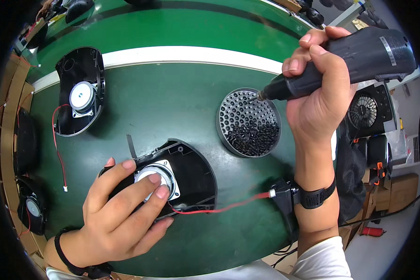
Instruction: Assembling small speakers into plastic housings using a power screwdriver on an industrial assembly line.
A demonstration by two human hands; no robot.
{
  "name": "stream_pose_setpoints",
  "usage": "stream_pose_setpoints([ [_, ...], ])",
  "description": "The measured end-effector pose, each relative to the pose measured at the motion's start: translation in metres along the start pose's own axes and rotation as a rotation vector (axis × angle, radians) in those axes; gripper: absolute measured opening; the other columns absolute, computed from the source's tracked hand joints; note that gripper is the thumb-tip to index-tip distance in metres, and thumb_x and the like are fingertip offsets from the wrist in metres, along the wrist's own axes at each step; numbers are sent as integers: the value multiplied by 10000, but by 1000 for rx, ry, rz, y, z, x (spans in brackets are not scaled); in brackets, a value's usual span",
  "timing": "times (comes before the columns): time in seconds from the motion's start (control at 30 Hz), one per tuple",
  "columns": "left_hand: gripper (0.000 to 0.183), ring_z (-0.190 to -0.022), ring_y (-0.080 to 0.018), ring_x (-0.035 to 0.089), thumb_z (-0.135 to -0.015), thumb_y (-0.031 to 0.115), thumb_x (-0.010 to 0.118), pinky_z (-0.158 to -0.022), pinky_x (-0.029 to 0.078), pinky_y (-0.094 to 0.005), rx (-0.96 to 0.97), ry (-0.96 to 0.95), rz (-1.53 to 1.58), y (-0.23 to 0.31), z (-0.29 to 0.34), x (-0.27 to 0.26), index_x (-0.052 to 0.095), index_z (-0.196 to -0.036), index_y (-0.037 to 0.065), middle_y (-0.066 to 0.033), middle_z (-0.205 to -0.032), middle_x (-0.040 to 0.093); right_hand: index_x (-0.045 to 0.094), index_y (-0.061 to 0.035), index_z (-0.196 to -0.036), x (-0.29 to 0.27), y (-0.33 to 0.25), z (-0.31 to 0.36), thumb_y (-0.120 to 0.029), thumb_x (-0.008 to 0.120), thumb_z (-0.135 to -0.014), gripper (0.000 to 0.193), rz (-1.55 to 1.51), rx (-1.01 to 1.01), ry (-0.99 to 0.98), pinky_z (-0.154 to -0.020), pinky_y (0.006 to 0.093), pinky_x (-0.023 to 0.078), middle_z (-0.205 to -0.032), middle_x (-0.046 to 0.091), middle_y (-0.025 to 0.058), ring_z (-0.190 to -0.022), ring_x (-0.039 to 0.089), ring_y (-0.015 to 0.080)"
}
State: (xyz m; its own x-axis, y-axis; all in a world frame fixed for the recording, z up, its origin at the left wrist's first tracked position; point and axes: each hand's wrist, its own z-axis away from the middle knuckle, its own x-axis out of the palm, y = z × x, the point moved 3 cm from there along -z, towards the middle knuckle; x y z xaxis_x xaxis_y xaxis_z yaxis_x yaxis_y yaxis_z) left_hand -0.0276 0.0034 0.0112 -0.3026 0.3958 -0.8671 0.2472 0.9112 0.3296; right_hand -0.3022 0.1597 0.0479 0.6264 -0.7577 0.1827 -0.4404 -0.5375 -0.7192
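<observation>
My right hand (319, 79) is wrapped round a black electric screwdriver (359, 58). Its bit points down at a round grey screw dish (223, 135), over the part with rows of small holes. Loose black screws (254, 138) are heaped in the dish's near half. My left hand (126, 205) holds a round speaker (149, 173) by its silvery back, the fingertips pressed on it. That speaker sits inside a curved black plastic housing (198, 175) on the bench. A red wire (219, 211) runs from it to the right, ending in a white plug.
A second black housing (74, 70) with a speaker lies at the far left, its red wire trailing. More housings (31, 205) stand by cardboard (7, 140) along the left edge. A black stand (284, 198) is beside my right wrist. A small fan (363, 111) stands at the right.
</observation>
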Motion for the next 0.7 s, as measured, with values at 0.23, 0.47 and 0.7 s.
stream_pose_setpoints([
  [0.23, 514, -1206, -462, 574, -693, 233, 813, -1081, 436, -613, 61, -3, -39, -4, 2, 1, 723, -1161, 43, -166, -1207, 670, 513, -46, -1228, 2, 10, 1, -40, 546, -920, 310, -2, 15, 19, -672, 345, 478, -998, 586, 137, -717, 568, 183],
  [0.47, 515, -1202, -468, 579, -694, 243, 808, -1079, 436, -613, 29, 22, 2, -7, 0, 4, 722, -1166, 52, -200, -1221, 665, 517, -63, -1201, 2, 4, 3, -42, 549, -921, 282, 37, 14, 37, -669, 338, 466, -972, 572, 121, -721, 555, 180],
  [0.7, 513, -1220, -477, 574, -706, 250, 805, -1077, 438, -614, 42, 10, -30, -4, 0, 2, 720, -1171, 51, -195, -1237, 668, 528, -13, -1151, 4, 7, 2, -13, 606, -887, 275, -59, 28, 139, -562, 340, 517, -876, 618, 139, -612, 589, 185],
])
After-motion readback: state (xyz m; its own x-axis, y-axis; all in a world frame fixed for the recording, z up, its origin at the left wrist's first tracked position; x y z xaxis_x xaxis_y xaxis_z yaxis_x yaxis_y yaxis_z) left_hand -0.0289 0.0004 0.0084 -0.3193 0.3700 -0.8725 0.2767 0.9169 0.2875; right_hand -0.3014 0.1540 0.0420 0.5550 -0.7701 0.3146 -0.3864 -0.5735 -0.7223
